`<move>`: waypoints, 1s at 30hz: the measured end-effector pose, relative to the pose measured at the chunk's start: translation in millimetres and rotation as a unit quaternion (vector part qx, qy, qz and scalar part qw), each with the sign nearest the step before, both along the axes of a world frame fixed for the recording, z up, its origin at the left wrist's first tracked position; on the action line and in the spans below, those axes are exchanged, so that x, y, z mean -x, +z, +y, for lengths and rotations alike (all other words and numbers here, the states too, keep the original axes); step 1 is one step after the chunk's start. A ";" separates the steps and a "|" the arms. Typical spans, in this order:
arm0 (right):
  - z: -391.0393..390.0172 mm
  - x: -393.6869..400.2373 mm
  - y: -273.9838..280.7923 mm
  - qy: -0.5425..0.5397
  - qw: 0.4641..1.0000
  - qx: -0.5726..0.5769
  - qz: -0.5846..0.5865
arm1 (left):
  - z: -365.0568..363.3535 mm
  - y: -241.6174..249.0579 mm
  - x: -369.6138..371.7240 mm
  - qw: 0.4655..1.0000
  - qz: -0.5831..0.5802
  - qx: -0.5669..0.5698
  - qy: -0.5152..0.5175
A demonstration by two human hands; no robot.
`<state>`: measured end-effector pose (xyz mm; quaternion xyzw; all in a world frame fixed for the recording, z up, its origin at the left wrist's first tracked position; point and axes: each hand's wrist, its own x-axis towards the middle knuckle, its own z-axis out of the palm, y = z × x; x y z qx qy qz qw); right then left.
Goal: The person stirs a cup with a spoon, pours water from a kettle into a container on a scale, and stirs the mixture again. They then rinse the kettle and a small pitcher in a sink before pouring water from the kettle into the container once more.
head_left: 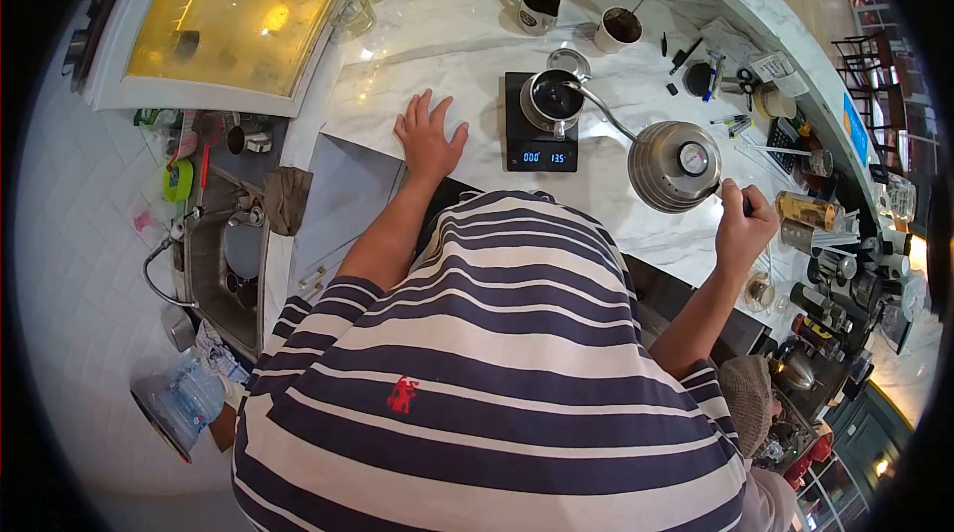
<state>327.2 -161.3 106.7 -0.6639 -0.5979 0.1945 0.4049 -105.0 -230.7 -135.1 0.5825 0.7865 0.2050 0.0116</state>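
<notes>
My right hand is wrapped round the handle of a steel gooseneck kettle with a dial thermometer on its lid. The kettle's thin curved spout reaches left, its tip over a round coffee vessel with dark contents. That vessel sits on a black digital scale, whose blue display is lit. Behind it, and partly overlapped by it, is a small clear glass. My left hand lies palm down on the marble counter, left of the scale, its fingers spread and holding nothing.
A metal pitcher and a cup of dark grounds with a long spoon stand at the back. Scissors, pens and other small items lie at the right. A sink is on the left; a person in a knit hat is at lower right.
</notes>
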 end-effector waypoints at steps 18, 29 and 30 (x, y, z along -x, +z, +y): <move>1.2 2.5 -11.5 -0.004 1.000 0.009 0.008 | -0.2 3.0 0.2 1.000 -0.001 -0.004 -0.006; 0.1 -2.2 -9.0 -0.004 1.000 0.012 -0.006 | -0.2 0.7 0.7 1.000 0.002 -0.006 -0.008; 1.0 -3.3 -10.4 -0.005 1.000 0.011 -0.004 | -0.5 1.2 0.3 1.000 0.000 -0.006 -0.007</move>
